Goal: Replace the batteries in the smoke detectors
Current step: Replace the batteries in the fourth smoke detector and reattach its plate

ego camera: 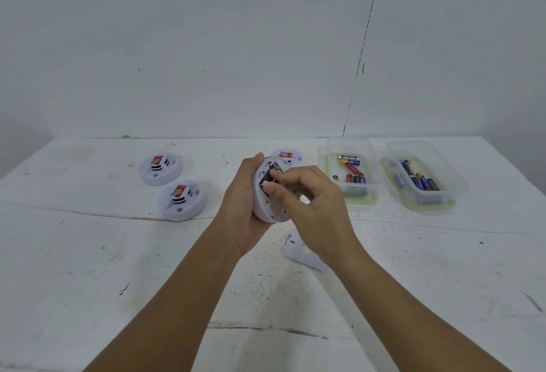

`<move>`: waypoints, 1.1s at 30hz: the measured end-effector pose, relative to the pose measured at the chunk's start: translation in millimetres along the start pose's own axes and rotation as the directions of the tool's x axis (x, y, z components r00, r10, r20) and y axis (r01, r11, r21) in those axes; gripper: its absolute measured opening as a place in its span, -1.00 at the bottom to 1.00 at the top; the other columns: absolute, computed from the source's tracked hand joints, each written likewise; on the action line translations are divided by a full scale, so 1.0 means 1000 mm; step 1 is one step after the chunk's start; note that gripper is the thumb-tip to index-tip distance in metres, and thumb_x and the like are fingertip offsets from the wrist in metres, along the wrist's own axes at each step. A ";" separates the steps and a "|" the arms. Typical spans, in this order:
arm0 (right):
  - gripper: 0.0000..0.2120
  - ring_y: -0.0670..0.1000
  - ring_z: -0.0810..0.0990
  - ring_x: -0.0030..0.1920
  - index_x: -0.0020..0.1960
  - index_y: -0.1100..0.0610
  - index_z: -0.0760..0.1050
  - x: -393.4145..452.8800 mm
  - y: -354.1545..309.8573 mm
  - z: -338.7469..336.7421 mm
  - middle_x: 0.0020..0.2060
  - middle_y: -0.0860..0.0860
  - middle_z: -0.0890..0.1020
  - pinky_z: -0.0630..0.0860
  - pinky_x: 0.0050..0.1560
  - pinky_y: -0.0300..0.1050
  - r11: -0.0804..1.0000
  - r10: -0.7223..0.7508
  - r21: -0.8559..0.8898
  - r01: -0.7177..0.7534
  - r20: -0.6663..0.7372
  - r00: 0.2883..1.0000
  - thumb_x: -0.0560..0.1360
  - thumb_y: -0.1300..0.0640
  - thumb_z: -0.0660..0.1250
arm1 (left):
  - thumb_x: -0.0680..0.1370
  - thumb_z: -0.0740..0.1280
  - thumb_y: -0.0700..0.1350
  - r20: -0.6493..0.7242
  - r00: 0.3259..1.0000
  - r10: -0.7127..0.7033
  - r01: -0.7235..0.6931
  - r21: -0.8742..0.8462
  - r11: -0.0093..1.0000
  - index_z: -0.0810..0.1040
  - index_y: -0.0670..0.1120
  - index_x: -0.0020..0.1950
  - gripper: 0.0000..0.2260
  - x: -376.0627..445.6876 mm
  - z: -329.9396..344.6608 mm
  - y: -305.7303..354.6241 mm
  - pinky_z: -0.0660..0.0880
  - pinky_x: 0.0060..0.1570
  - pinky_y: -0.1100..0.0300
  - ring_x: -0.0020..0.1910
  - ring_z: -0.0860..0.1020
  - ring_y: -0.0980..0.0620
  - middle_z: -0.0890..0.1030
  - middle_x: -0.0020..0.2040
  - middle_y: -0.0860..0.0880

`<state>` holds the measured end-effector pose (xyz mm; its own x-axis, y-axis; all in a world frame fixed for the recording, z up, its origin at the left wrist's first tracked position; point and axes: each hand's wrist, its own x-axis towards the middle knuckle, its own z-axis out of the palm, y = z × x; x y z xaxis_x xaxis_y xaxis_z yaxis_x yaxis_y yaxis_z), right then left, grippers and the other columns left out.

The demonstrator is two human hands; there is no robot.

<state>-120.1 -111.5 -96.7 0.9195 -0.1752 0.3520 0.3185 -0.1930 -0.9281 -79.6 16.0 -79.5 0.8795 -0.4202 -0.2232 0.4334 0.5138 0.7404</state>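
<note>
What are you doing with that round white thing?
The left hand holds a smoke detector with its back open. The right hand fingers pinch at a battery in its compartment. Its cover lies on the table, three more detectors wait, and two clear tubs hold batteries.

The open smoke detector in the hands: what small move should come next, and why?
Probably lift the battery out of its slot. The left hand holds the smoke detector with its back open, and the right hand pinches at the battery there. Whether the battery is old or new cannot be told.
</note>
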 end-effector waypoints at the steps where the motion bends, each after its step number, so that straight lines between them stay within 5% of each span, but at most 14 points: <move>1: -0.85 0.02 0.66 0.05 0.05 -0.05 0.73 0.000 0.000 0.001 -0.02 -0.09 0.69 0.63 0.15 0.07 0.997 0.063 0.047 -0.063 -0.001 0.998 0.49 0.10 0.58 | 0.66 0.24 0.13 -0.016 1.000 0.010 -0.010 0.023 1.000 0.70 -0.10 0.14 -0.63 0.000 -0.001 -0.001 0.58 0.17 -0.05 0.13 0.69 -0.12 0.70 0.15 -0.15; 4: -0.82 0.10 0.67 0.03 0.02 -0.03 0.74 -0.001 -0.002 0.002 -0.06 0.00 0.73 0.66 0.15 0.11 0.960 0.223 0.171 -0.224 0.025 0.974 0.45 0.14 0.62 | 0.65 0.25 0.12 -0.048 0.999 0.014 -0.012 0.045 0.999 0.70 -0.09 0.13 -0.65 0.001 -0.005 -0.004 0.56 0.16 -0.07 0.14 0.68 -0.13 0.70 0.14 -0.16; 9: -0.73 -0.08 0.63 -0.18 -0.03 0.12 0.66 0.003 -0.004 -0.003 -0.20 0.01 0.70 0.64 -0.06 -0.17 0.912 0.303 0.258 -0.319 0.099 0.948 0.34 0.22 0.67 | 0.66 0.24 0.09 -0.071 0.997 0.010 -0.004 0.085 0.996 0.77 -0.08 -0.02 -0.63 -0.002 -0.005 -0.008 0.63 -0.05 0.02 0.01 0.71 -0.11 0.72 0.04 -0.17; 13: -0.60 -0.08 0.58 -0.27 -0.03 0.10 0.59 0.010 0.003 -0.009 -0.32 -0.08 0.61 0.58 -0.14 -0.13 0.867 0.390 0.269 -0.420 0.157 0.907 0.25 0.24 0.71 | 0.65 0.28 0.09 -0.102 0.995 0.002 0.014 0.160 0.987 0.66 -0.12 0.24 -0.65 -0.004 -0.007 -0.013 0.62 0.04 -0.06 0.05 0.68 -0.13 0.70 0.09 -0.19; 19: -0.60 -0.05 0.60 -0.23 0.01 0.11 0.57 0.008 0.016 -0.016 -0.24 0.01 0.63 0.54 -0.12 -0.10 0.866 0.448 0.126 -0.484 0.239 0.862 0.32 0.08 0.70 | 0.65 0.27 0.08 -0.126 0.992 -0.028 0.055 0.210 0.976 0.65 -0.15 0.16 -0.67 -0.004 -0.017 -0.021 0.55 0.19 -0.13 0.05 0.62 -0.17 0.65 0.04 -0.21; 23: -0.58 -0.13 0.52 -0.30 0.01 0.01 0.54 0.005 0.029 -0.034 -0.22 -0.07 0.61 0.47 -0.24 -0.19 0.896 0.406 -0.273 -0.351 0.180 0.896 0.39 -0.22 0.60 | 0.61 0.33 0.10 -0.162 0.987 -0.020 0.045 0.149 0.988 0.70 -0.05 0.04 -0.74 -0.001 -0.028 -0.019 0.56 0.17 -0.12 0.01 0.62 -0.14 0.64 0.04 -0.15; 26: -0.51 -0.11 0.55 -0.04 0.20 -0.09 0.51 0.003 0.035 -0.047 0.03 -0.10 0.55 0.53 -0.05 -0.15 0.703 0.452 -0.703 -0.102 0.331 0.828 0.40 -0.29 0.54 | 0.63 0.30 0.13 -0.161 0.986 -0.029 0.053 0.141 0.989 0.64 -0.03 0.21 -0.70 0.001 -0.039 -0.019 0.57 0.16 -0.12 0.10 0.60 -0.22 0.64 0.15 -0.16; 28: -0.38 -0.06 0.50 0.13 0.33 -0.13 0.48 0.000 0.039 -0.049 0.12 -0.11 0.48 0.54 0.15 -0.04 0.599 0.510 -0.801 0.020 0.401 0.761 0.37 -0.32 0.55 | 0.63 0.29 0.13 -0.155 0.987 -0.036 0.058 0.142 0.988 0.62 -0.01 0.22 -0.70 0.001 -0.043 -0.021 0.57 0.16 -0.12 0.11 0.59 -0.23 0.63 0.15 -0.14; 33: -0.32 -0.02 0.53 0.16 0.40 -0.13 0.46 -0.005 0.040 -0.049 0.15 -0.09 0.50 0.56 0.19 0.03 0.572 0.464 -0.815 0.090 0.412 0.784 0.36 -0.23 0.60 | 0.63 0.29 0.13 -0.140 0.989 -0.054 0.072 0.122 0.990 0.63 0.00 0.22 -0.71 -0.002 -0.046 -0.024 0.58 0.13 -0.08 0.14 0.55 -0.24 0.60 0.18 -0.13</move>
<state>-123.0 -165.7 -129.4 0.9638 0.1707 -0.2046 0.0770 -0.9134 -0.3997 -82.6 38.9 -125.5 0.8736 -0.3385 -0.3497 0.4680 0.3872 0.7943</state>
